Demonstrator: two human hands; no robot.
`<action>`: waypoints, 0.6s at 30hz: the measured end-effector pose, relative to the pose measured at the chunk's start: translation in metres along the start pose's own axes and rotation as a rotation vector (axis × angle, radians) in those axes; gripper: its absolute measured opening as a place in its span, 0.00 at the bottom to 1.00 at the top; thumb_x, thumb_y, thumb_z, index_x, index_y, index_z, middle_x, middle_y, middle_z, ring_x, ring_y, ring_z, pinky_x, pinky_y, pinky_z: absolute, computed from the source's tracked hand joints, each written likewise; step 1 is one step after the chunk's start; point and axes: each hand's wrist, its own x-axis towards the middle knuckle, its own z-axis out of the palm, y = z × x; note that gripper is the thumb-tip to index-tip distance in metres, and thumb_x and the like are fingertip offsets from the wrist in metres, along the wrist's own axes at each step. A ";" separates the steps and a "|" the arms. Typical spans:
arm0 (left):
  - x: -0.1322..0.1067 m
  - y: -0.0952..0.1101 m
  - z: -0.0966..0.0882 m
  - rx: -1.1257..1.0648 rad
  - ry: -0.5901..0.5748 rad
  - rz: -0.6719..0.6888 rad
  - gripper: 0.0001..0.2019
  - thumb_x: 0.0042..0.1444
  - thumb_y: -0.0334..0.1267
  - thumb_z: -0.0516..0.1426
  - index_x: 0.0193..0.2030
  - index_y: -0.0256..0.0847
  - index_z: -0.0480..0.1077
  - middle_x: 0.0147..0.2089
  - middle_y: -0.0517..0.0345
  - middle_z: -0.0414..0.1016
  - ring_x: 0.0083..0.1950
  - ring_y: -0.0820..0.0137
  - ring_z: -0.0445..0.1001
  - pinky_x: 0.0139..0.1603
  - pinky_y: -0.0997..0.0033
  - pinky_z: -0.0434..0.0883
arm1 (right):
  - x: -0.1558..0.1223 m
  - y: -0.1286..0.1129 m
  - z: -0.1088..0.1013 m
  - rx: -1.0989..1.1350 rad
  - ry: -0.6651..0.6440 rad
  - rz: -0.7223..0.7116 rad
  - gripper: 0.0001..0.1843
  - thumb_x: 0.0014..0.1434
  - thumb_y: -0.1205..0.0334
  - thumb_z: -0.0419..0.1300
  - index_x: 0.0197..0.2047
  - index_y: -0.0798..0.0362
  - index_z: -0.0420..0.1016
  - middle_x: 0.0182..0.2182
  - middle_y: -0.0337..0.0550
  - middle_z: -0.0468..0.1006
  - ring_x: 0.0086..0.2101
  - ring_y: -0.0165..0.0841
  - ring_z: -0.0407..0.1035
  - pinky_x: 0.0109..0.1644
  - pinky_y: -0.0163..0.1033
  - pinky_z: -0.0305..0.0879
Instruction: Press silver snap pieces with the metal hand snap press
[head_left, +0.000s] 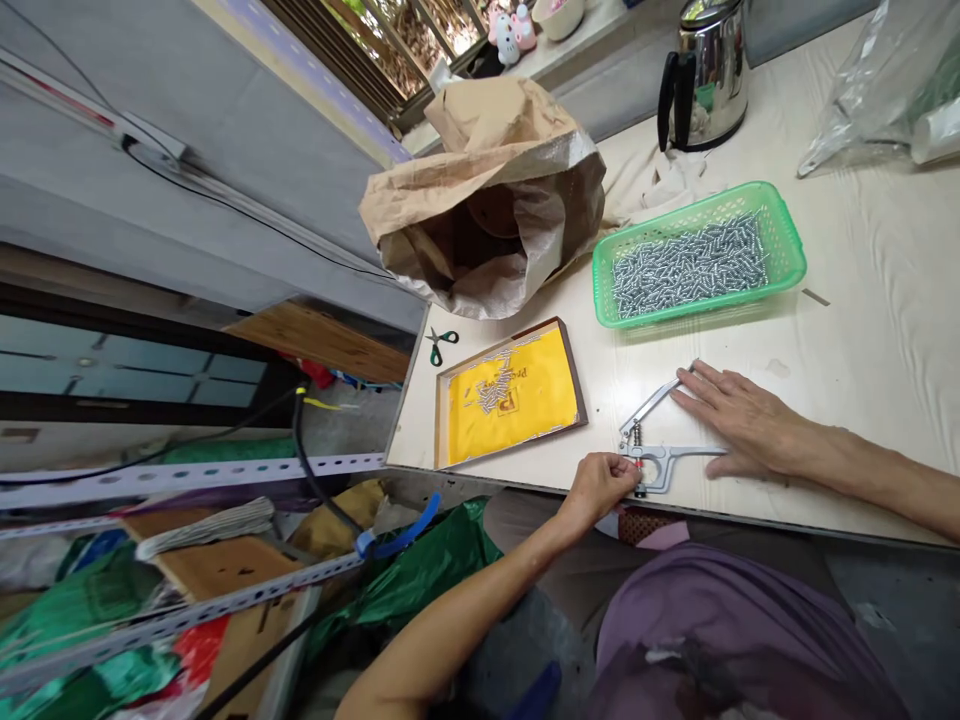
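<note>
A metal hand press tool point(658, 452) with two long handles lies near the front edge of the pale table point(862, 300). My right hand point(731, 412) rests flat on its handles, fingers stretched out. My left hand point(600, 485) is pinched closed at the tool's head, on something too small to make out. A shallow box with a yellow lining point(510, 395) holds several small metal pieces just left of the tool. A green basket point(697, 255) full of metal pieces stands behind.
An open brown paper sack point(487, 195) stands at the table's back left. Small green-handled scissors point(441, 345) lie by the left edge. A steel kettle point(705, 70) and clear plastic bags point(877, 85) sit at the back. Metal racking and clutter fill the floor to the left.
</note>
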 end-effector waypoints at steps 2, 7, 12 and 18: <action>-0.001 0.000 0.001 -0.003 0.019 0.002 0.06 0.48 0.33 0.57 0.26 0.33 0.73 0.19 0.67 0.64 0.18 0.78 0.62 0.17 0.79 0.67 | 0.008 0.005 -0.003 -0.003 -0.022 -0.006 0.52 0.45 0.42 0.69 0.66 0.57 0.55 0.64 0.62 0.60 0.64 0.55 0.49 0.60 0.58 0.57; -0.001 0.000 0.003 -0.012 0.027 -0.003 0.06 0.49 0.33 0.57 0.27 0.33 0.74 0.19 0.67 0.64 0.18 0.78 0.62 0.17 0.79 0.66 | 0.021 0.005 -0.013 0.000 -0.055 0.016 0.50 0.43 0.41 0.68 0.63 0.58 0.59 0.57 0.61 0.67 0.57 0.54 0.59 0.58 0.57 0.57; -0.005 -0.002 0.001 0.068 0.028 -0.007 0.07 0.52 0.34 0.57 0.26 0.33 0.73 0.19 0.66 0.64 0.20 0.77 0.64 0.21 0.77 0.68 | 0.026 0.000 -0.021 -0.013 -0.097 0.055 0.39 0.41 0.47 0.71 0.54 0.54 0.67 0.48 0.55 0.71 0.46 0.48 0.64 0.44 0.48 0.63; -0.012 0.006 0.013 0.581 0.361 0.520 0.08 0.58 0.39 0.59 0.42 0.38 0.73 0.41 0.52 0.75 0.45 0.63 0.73 0.44 0.65 0.73 | 0.023 -0.010 -0.027 0.012 -0.116 0.091 0.27 0.44 0.55 0.73 0.45 0.54 0.70 0.41 0.51 0.72 0.42 0.44 0.65 0.41 0.44 0.63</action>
